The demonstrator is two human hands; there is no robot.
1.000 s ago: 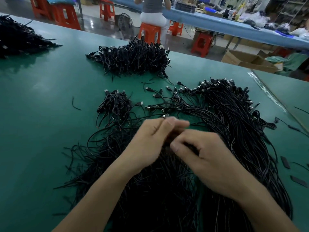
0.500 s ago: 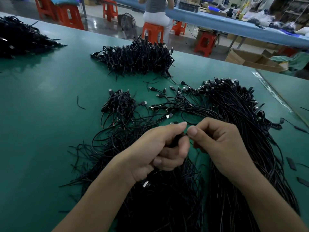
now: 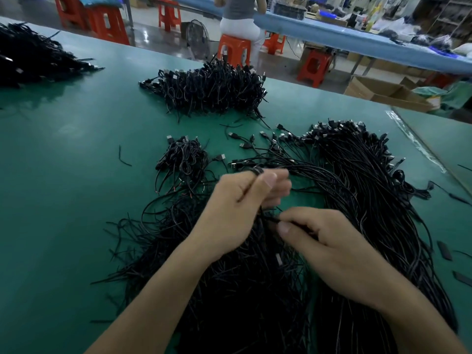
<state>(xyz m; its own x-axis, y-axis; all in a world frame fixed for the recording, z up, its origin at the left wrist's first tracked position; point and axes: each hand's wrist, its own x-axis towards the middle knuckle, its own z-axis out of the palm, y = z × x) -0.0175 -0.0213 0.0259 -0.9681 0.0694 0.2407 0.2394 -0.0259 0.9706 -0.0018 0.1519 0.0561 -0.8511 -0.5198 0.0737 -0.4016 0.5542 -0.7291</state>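
Two hands work low-centre over a loose heap of thin black cables, which spreads from 6 to 8 o'clock on the green matte surface. Right hand, approx 5 o'clock: fingers curled, thumb + forefinger pinching one thin black cable near its end. Left hand, just ahead at centre: fingers curled round the same cable, which loops over the thumb; fingertips blurred.

At 3 o'clock lies a long combed sheaf of black USB cables, plugs at the far end. At 11 o'clock, just beyond the left hand, a small coiled bundle of black cables. Further out at 12 o'clock, a bigger pile of coiled black cables. Far off at 10 o'clock, another black cable pile.

Past the surface edge: orange plastic stool w/ a seated person at 12 o'clock; brown cardboard box at 2 o'clock.
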